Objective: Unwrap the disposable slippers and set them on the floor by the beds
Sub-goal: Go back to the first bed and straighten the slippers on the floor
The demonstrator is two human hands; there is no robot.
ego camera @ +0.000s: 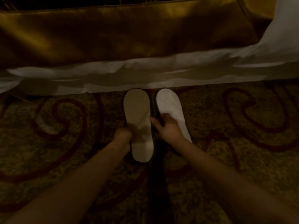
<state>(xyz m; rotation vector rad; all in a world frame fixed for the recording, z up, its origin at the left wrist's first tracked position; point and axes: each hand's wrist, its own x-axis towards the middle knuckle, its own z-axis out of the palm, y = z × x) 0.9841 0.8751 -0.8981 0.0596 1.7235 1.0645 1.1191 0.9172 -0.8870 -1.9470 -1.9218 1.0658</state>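
While both slippers lie long-ways on the carpet (64, 151), their toes point far, at the bed (145, 73). I count two slippers and two hands. The left hand (123, 134) pinches the near left edge of the left slipper (137, 110). The right hand (168, 126) grips the right slipper (169, 104).

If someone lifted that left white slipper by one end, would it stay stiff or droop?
Probably it would droop: the left slipper looks thin and flat, with a crease across it near the left hand. It likely weighs little, since fingertips alone seem to steady it. Lying flat on the carpet, it shouldn't roll.
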